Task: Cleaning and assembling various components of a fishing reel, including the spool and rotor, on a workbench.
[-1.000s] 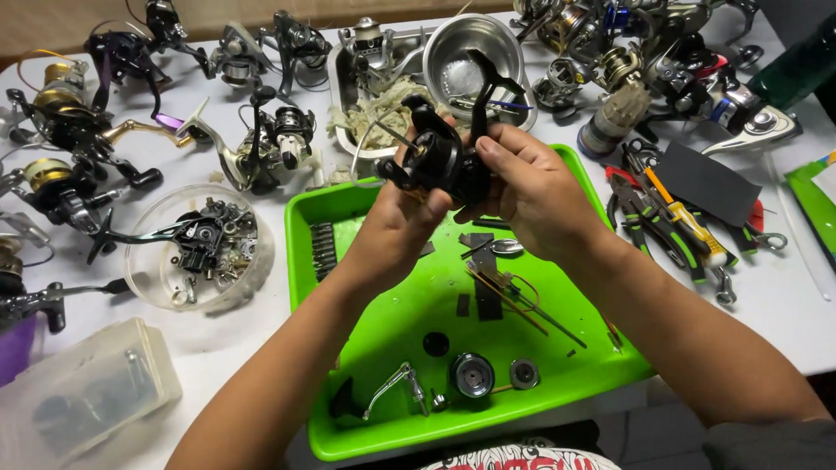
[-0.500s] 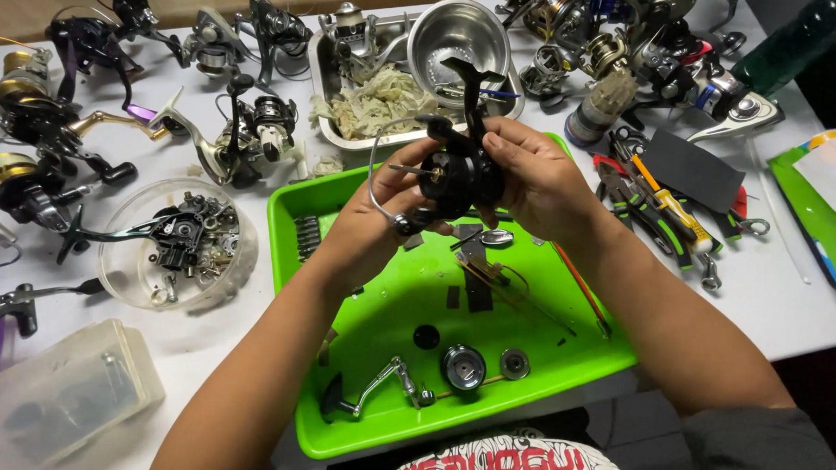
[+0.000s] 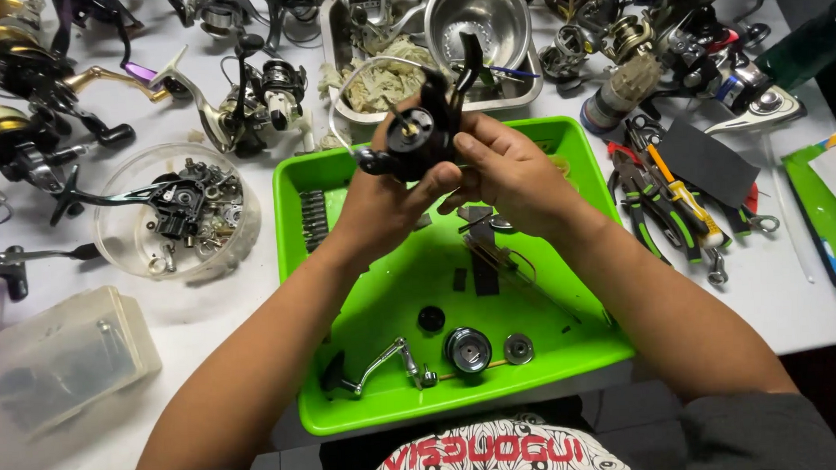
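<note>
We grip the black fishing reel body [image 3: 414,133] between our left hand [image 3: 384,199] and right hand [image 3: 508,172], raised above the green tray [image 3: 534,370], beside the steel bowl [image 3: 477,15].

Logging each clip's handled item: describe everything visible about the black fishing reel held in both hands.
The black fishing reel is a spinning-reel body, glossy, apparently metal or hard plastic, with its spool off: a thin shaft and brass-coloured hub show at its centre. A wire bail arcs to its left and a dark stem points up toward the steel bowl. The left hand cups it from below; the right hand grips its right side. It is held above the green tray.
</note>
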